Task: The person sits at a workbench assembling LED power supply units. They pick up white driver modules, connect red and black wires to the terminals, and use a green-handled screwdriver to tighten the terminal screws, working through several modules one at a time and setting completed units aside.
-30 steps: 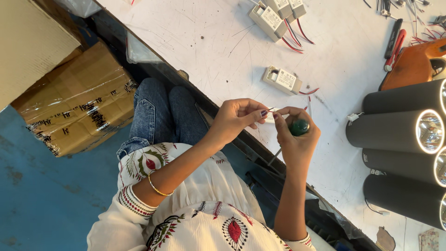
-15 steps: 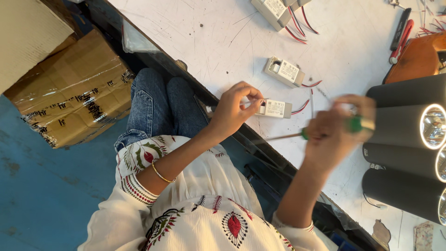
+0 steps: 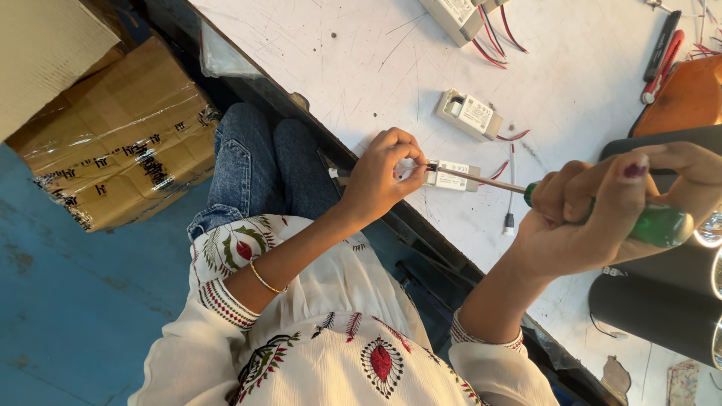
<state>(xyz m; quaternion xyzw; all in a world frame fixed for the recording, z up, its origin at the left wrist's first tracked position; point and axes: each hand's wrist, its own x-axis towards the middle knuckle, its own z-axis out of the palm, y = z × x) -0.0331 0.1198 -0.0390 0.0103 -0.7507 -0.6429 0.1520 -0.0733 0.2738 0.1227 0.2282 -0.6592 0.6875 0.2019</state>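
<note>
My left hand [image 3: 380,180] pinches the near end of a small white driver box [image 3: 453,177] with red wires, held just above the white table [image 3: 361,68]. Gripped in my right hand [image 3: 594,218] is a screwdriver [image 3: 481,180] with a green handle. Its metal shaft runs left, and the tip meets the box end right at my left fingertips. The spot where they touch is partly hidden by my fingers.
A second white box [image 3: 468,114] lies farther back, and more boxes [image 3: 459,15] with red wires sit at the top edge. Black cylindrical lamp housings [image 3: 662,308] stand at the right. A red-handled tool [image 3: 662,56] lies at top right, and a taped cardboard carton [image 3: 113,158] rests on the blue floor.
My right hand swung out to the right with the screwdriver, and the tip now rests on the box end. My left hand took hold of the small white box.
</note>
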